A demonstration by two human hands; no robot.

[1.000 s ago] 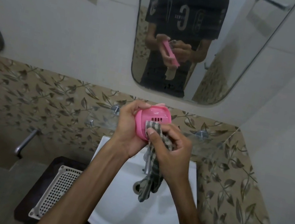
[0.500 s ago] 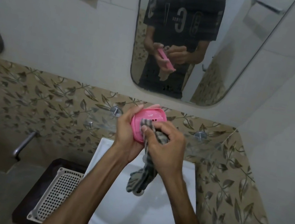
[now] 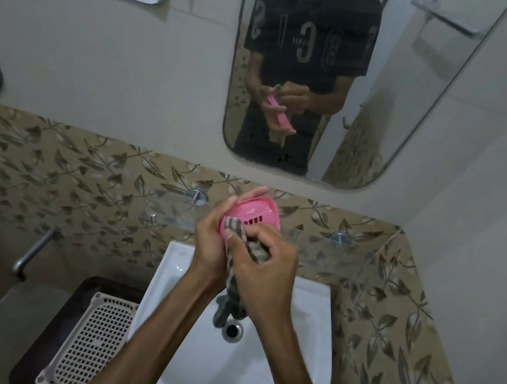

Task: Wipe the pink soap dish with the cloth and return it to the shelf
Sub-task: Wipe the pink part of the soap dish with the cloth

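Note:
The pink soap dish [image 3: 255, 214] is held up over the basin, tilted, its slotted inner face toward me. My left hand [image 3: 212, 242] grips it from the left, fingers behind it and the thumb on its left rim. My right hand [image 3: 267, 262] holds a bunched striped cloth [image 3: 239, 233] and presses it against the dish's lower left part. The cloth's loose end [image 3: 226, 309] hangs down to the basin. A clear glass shelf [image 3: 314, 241] runs along the wall just behind the dish.
A white washbasin [image 3: 307, 320] with a drain [image 3: 233, 329] lies below my hands. A white perforated basket [image 3: 91, 336] sits to its left on a dark stand. A mirror [image 3: 400, 82] hangs above, the right wall stands close, and a metal tap lever [image 3: 31, 254] sticks out at left.
The cloth under my right hand slid from the dish's lower right part across to its lower left part, uncovering the slots. The dish stayed in my left hand. The view tilted slightly.

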